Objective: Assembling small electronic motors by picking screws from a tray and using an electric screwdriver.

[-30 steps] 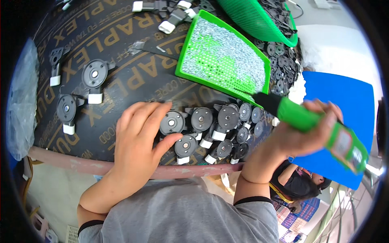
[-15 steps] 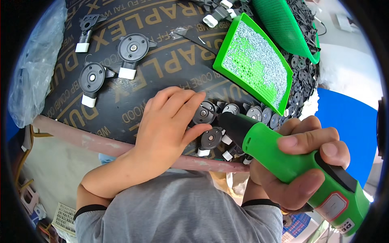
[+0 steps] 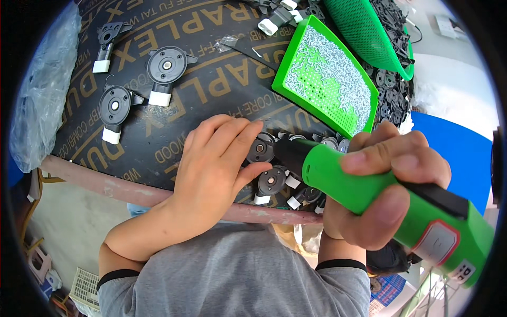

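My right hand (image 3: 388, 182) is wrapped round a green electric screwdriver (image 3: 338, 182), held slantwise with its black nose pointing left. The nose is right beside a round black plastic part (image 3: 260, 150) on the table; whether the bit touches a screw cannot be seen. My left hand (image 3: 211, 169) lies at that part's left side, its index finger and thumb closed about its edge and its other fingers partly hidden. Just nearer me sits a similar black part (image 3: 271, 180) with a white end, and several more lie partly under the screwdriver.
A green tray (image 3: 280, 82) of small silvery screws stands beyond the screwdriver. Behind it, a green mesh basket (image 3: 351, 29) holds black pieces. Three black parts with white ends (image 3: 115, 105) lie at the far left, next to a clear plastic bag (image 3: 42, 90). The table's pinkish edge (image 3: 132, 193) runs before me.
My right hand and the screwdriver's nose have shifted slightly left, and the tool lies a little flatter. The whole view has slid slightly. My left hand keeps its place at the round part.
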The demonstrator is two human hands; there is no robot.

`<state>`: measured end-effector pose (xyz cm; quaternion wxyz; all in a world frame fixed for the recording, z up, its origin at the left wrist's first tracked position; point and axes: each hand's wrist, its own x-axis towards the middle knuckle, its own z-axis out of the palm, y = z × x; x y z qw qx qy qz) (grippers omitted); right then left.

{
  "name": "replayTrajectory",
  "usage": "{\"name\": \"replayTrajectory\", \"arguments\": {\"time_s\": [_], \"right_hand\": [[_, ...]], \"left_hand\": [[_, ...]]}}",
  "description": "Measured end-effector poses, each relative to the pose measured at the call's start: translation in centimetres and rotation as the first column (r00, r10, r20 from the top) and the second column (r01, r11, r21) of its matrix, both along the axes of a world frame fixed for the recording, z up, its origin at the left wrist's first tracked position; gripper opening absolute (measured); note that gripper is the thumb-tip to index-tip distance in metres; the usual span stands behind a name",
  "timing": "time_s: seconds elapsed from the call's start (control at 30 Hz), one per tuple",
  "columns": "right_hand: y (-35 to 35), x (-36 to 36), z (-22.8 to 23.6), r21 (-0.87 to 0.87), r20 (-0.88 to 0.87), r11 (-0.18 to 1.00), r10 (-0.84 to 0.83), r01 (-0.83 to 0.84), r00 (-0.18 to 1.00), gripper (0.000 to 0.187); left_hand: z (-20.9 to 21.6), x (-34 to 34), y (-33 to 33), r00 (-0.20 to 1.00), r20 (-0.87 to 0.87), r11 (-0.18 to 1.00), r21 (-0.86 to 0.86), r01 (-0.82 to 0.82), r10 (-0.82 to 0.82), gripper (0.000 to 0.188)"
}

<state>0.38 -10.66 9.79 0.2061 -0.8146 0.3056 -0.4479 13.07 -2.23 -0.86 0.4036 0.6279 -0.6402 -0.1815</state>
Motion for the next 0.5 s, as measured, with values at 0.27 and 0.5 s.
{"name": "replayTrajectory", "arguments": {"time_s": [0.27, 0.5], "right_hand": [[-2.0, -3.5, 1.6, 0.038, 0.087, 0.862, 0.501, -0.506, 0.861, 0.042], [-6.3, -6.2, 0.4, -0.251, 0.306, 0.869, -0.347, 0.427, 0.887, 0.019]], "left_hand": [[-0.1, 0.0, 0.1, 1.000, 0.021, 1.000, 0.014, 0.010, -0.010, 0.056], [0.1, -0.2, 0.2, 1.000, 0.013, 0.998, 0.066, 0.018, -0.019, 0.055]]}}
